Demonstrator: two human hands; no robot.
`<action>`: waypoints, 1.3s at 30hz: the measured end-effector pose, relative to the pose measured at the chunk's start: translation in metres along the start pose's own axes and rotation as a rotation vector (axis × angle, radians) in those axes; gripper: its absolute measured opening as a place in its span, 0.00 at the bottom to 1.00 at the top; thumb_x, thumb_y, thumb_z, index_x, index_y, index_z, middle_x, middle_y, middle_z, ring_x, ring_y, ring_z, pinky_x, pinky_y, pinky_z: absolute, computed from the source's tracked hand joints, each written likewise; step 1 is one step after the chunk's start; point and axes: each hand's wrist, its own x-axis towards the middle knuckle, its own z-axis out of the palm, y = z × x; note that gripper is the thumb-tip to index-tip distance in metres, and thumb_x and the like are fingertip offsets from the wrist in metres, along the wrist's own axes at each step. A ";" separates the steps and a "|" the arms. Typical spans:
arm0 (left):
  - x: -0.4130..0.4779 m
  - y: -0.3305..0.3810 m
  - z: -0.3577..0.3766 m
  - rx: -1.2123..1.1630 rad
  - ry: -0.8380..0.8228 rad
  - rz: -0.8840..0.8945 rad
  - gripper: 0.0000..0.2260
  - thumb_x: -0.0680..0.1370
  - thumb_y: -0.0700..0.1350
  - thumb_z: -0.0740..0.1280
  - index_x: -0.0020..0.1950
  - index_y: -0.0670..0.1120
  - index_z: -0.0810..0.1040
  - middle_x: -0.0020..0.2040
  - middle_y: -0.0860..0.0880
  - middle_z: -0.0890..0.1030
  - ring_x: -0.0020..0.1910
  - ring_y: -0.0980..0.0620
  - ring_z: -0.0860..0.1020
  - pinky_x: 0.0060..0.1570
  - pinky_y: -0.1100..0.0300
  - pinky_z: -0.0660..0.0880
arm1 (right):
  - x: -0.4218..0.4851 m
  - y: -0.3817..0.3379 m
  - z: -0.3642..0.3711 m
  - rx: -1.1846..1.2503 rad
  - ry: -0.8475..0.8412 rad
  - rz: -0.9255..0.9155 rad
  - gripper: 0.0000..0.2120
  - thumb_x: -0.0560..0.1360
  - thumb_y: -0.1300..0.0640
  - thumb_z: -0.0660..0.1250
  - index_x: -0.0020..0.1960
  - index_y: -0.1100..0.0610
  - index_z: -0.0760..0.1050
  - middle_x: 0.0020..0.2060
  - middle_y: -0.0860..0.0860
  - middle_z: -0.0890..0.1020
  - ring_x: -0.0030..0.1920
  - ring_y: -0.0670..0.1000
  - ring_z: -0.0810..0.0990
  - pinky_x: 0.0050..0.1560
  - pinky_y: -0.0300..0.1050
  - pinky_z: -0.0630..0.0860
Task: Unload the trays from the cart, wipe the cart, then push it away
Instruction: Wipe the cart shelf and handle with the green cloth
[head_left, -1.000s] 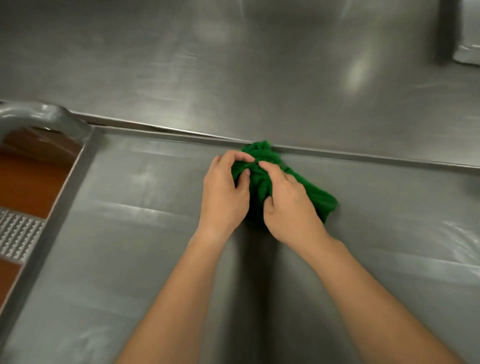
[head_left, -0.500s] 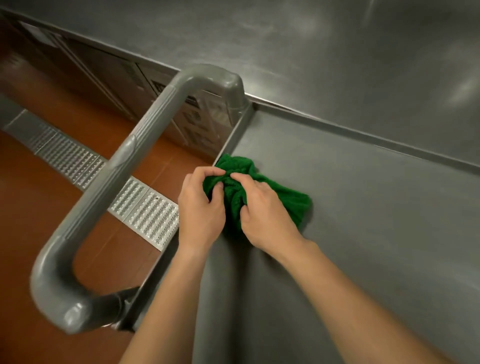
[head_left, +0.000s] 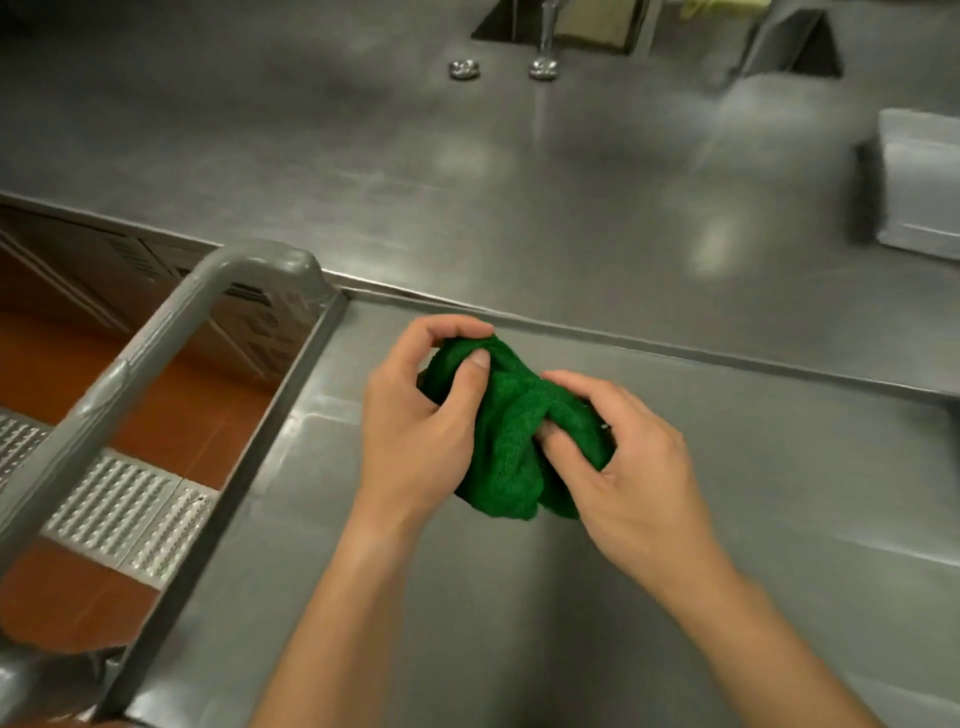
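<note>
Green cloth, bunched, sits between both hands over the steel cart top near its back rim. Left hand pinches its upper-left end; right hand curls round the lower-right, so its length runs diagonally, equally near both.

Commercial kitchen: stainless-steel tabletop, inset sink with tap, steel cart, perforated floor drain in red-brown floor.

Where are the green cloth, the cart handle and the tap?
green cloth (head_left: 511, 415): head view, bunched middle.
cart handle (head_left: 135, 364): head view, sloping grey bar.
tap (head_left: 544, 67): head view, shiny base.
</note>
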 end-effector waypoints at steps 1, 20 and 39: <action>-0.010 0.014 0.019 -0.018 -0.041 0.010 0.11 0.81 0.33 0.68 0.51 0.50 0.82 0.45 0.57 0.84 0.44 0.58 0.83 0.46 0.60 0.82 | -0.011 0.004 -0.026 -0.021 0.029 0.014 0.16 0.75 0.55 0.72 0.62 0.46 0.79 0.50 0.35 0.81 0.53 0.32 0.78 0.53 0.22 0.68; -0.293 0.174 0.284 -0.141 -0.618 0.209 0.14 0.79 0.36 0.72 0.47 0.57 0.81 0.48 0.61 0.84 0.48 0.60 0.83 0.50 0.65 0.78 | -0.329 0.050 -0.378 -0.309 0.423 0.044 0.20 0.71 0.64 0.77 0.60 0.50 0.82 0.51 0.43 0.82 0.55 0.44 0.82 0.55 0.30 0.74; -0.376 0.088 0.426 0.176 -0.707 0.014 0.10 0.80 0.40 0.70 0.49 0.57 0.80 0.51 0.60 0.83 0.54 0.64 0.79 0.58 0.66 0.73 | -0.392 0.222 -0.417 -0.240 0.353 0.360 0.19 0.75 0.63 0.74 0.61 0.45 0.80 0.52 0.40 0.79 0.54 0.36 0.77 0.54 0.21 0.67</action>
